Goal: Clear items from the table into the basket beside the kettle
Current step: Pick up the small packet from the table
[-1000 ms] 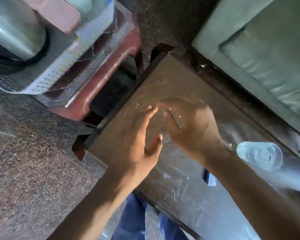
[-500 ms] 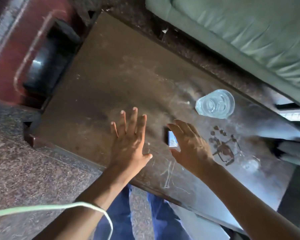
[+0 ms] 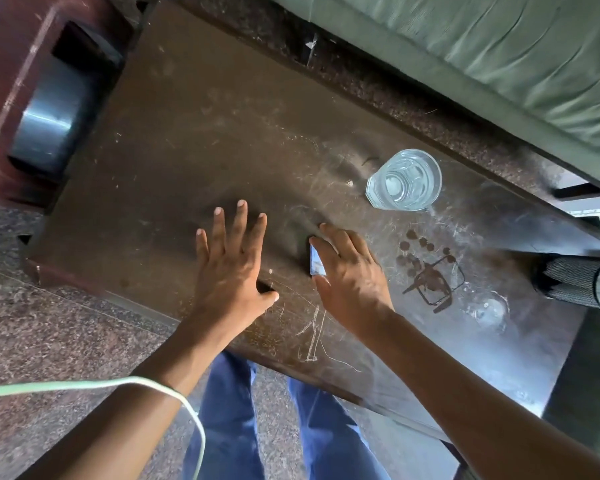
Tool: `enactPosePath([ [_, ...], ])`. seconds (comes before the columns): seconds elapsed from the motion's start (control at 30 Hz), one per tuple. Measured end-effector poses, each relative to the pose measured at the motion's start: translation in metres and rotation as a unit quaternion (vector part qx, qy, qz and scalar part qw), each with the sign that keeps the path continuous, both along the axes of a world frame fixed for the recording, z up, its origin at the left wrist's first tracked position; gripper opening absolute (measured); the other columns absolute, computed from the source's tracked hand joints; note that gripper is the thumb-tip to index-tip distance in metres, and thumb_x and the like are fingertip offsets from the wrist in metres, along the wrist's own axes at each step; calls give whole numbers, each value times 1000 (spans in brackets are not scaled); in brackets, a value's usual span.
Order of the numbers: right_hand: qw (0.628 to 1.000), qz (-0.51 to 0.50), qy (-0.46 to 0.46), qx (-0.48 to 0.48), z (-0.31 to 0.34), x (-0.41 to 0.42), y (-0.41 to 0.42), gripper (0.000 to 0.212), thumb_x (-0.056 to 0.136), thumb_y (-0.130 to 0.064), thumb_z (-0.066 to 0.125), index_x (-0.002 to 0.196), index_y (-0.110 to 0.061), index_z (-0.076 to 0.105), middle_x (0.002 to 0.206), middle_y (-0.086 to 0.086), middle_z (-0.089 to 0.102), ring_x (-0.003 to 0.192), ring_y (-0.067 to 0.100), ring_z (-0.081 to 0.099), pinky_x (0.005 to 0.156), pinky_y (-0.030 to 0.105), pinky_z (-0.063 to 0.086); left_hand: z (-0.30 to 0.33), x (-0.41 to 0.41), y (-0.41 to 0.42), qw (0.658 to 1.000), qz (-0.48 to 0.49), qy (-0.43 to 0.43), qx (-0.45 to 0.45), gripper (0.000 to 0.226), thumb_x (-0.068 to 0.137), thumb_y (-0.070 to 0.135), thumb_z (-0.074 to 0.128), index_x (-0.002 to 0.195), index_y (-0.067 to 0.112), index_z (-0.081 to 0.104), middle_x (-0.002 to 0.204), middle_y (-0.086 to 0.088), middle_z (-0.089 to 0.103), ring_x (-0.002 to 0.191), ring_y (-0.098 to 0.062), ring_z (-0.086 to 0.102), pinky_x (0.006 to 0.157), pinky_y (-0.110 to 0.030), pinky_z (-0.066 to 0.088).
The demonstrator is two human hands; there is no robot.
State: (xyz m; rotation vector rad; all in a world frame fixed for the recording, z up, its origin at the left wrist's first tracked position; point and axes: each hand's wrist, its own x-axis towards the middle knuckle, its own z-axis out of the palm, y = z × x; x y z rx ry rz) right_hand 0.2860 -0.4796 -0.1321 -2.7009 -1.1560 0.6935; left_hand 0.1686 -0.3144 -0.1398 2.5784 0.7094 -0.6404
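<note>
1. Head view, far left: we see a dark red stool (image 3: 0, 98) with a grey object (image 3: 45, 129) showing through the opening in its top, just beside the left end of the table (image 3: 187, 116). Neither basket nor kettle is in sight.
2. Lower left, a pale green cord (image 3: 84, 388) loops across our left forearm above the speckled stone floor (image 3: 49, 323).
3. Our left hand (image 3: 231, 271) is over the dark, scratched table top, fingers straight and spread, thumb out to the right; it grasps nothing. We cannot tell whether the palm touches the wood.
4. Below the table edge our blue trouser legs (image 3: 229, 427) show.
5. Just right of the left hand lies a small flat object with a shiny bluish face (image 3: 316, 263), on the table near its front edge. Our right hand (image 3: 352, 275) is over it, fingers lying along its top and right side and thumb by its near end; we cannot tell whether the fingers have clenched on it yet.
6. Farther back and right stands an upright clear glass (image 3: 404, 180), apart from both hands.
7. Right of the right hand are dark brown marks and a square outline (image 3: 430, 271) on the surface.
8. At the right edge a black mesh cylinder (image 3: 572, 282) lies on its side.
9. Along the top right runs a green cushion (image 3: 499, 57).
</note>
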Motion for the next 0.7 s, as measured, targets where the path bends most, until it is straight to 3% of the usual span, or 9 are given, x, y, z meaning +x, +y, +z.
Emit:
enactPosePath([
  [0.2, 1000, 1, -10, 10, 3, 2, 3, 63, 79, -23, 89, 137, -16, 65, 146, 6, 59, 127, 34, 60, 88, 47, 61, -4, -3, 1, 1000, 14, -17, -10, 141, 75, 60, 94, 179, 29, 4, 186, -3, -21, 174, -41, -11, 140, -63, 4],
  [0.3, 999, -19, 12, 35, 9, 5, 12, 63, 83, -26, 86, 140, -20, 60, 140, 3, 61, 121, 31, 62, 88, 47, 62, -1, -3, 4, 999, 26, -27, -38, 127, 84, 55, 89, 179, 29, 7, 187, -2, -20, 174, -39, -14, 140, -61, 0],
  [0.4, 996, -23, 36, 73, 20, 8, 31, 61, 85, -29, 84, 140, -18, 60, 133, 3, 64, 117, 29, 63, 93, 46, 58, 7, 0, 14, 977, 119, -121, -127, 91, 96, 32, 84, 173, 22, 36, 187, -5, 14, 175, -34, -2, 142, -54, 10],
  [0.5, 992, -26, 31, 117, 36, 7, 59, 59, 84, -29, 84, 138, -14, 63, 129, 4, 68, 114, 29, 65, 100, 41, 54, 19, -1, 33, 918, 252, -232, -198, 59, 103, 16, 76, 160, 16, 58, 170, -4, 53, 169, -27, 33, 138, -39, 27],
  [0.57, 988, -26, 26, 152, 49, 2, 82, 58, 82, -26, 85, 135, -12, 66, 126, 4, 71, 112, 27, 67, 101, 38, 52, 32, 1, 51, 856, 334, -268, -288, 49, 104, 27, 66, 152, 17, 65, 156, 0, 67, 152, -16, 57, 130, -36, 42],
  [0.63, 982, -20, 26, 188, 61, -4, 108, 57, 81, -24, 86, 133, -10, 68, 123, 5, 74, 110, 27, 69, 101, 37, 52, 44, 4, 71, 775, 409, -284, -390, 45, 101, 37, 57, 142, 23, 69, 139, 4, 76, 135, -5, 71, 114, -28, 56],
  [0.7, 975, -12, 32, 221, 73, -9, 135, 55, 81, -22, 86, 132, -10, 69, 121, 4, 75, 110, 24, 68, 101, 35, 49, 55, 5, 92, 707, 464, -281, -455, 32, 100, 41, 62, 127, 30, 75, 122, 8, 83, 117, -3, 80, 94, -22, 63],
])
